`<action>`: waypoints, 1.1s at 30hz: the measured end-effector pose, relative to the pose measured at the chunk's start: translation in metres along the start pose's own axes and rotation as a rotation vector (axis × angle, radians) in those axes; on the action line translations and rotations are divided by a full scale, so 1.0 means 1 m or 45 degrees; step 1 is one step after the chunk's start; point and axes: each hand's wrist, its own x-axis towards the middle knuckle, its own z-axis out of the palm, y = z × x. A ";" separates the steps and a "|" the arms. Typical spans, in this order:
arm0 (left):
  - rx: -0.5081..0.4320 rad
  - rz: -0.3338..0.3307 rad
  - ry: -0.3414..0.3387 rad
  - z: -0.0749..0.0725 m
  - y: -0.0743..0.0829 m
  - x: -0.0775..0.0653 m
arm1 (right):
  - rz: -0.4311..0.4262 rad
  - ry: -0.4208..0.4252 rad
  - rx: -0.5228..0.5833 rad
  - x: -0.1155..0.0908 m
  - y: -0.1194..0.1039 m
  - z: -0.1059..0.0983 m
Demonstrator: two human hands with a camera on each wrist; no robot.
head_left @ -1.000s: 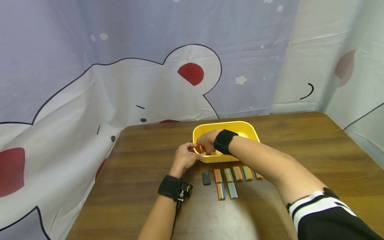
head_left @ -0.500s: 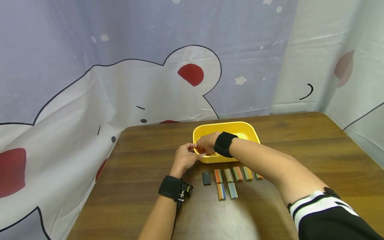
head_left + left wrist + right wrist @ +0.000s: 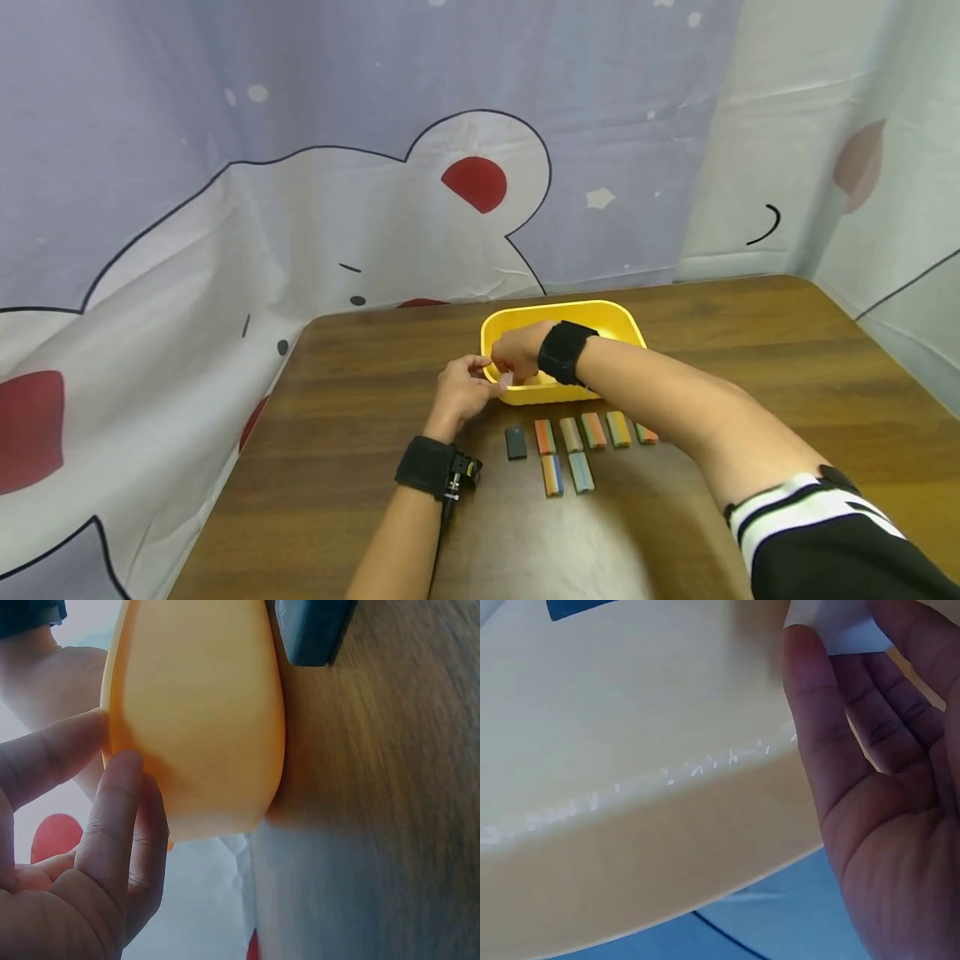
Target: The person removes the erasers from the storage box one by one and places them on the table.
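Observation:
A yellow plastic bin (image 3: 592,392) stands at the back of the wooden table. My left hand (image 3: 461,392) holds its front left corner, with fingertips at the rim and outer wall in the left wrist view. Inside the bin, my right hand (image 3: 889,742) pinches a small flat white piece (image 3: 847,630) between thumb and fingers. That white piece also shows beside the left thumb in the head view. A blue flat piece (image 3: 577,606) lies at the top edge of the right wrist view. The right forearm hides part of the bin's interior.
In front of the bin lie several small two-tone striped blocks (image 3: 545,437) in two rows. A dark block (image 3: 516,443) lies to their left. The right forearm partly covers the row's right end. A patterned curtain (image 3: 337,225) hangs behind the table.
My right hand has risen slightly near the bin's front left corner, and the white piece now shows more plainly. The left hand has barely moved.

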 end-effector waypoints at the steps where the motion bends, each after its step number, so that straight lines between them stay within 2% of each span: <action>1: -0.003 0.004 -0.002 0.000 0.000 0.000 | 0.006 0.007 0.000 -0.001 0.002 -0.001; 8: -0.010 0.005 -0.026 -0.002 -0.001 0.002 | 0.031 0.082 0.118 -0.015 0.017 -0.008; 13: 0.001 -0.004 -0.017 -0.004 0.001 0.004 | 0.041 0.158 0.177 -0.033 0.030 -0.010; 21: 0.009 -0.024 -0.011 -0.005 0.001 0.006 | 0.136 0.287 0.338 -0.086 0.049 -0.005; 29: 0.015 -0.031 -0.030 -0.007 0.004 0.004 | 0.264 0.440 0.442 -0.137 0.071 0.016; 33: 0.021 -0.039 -0.035 -0.010 0.004 0.004 | 0.331 0.510 0.447 -0.158 0.079 0.031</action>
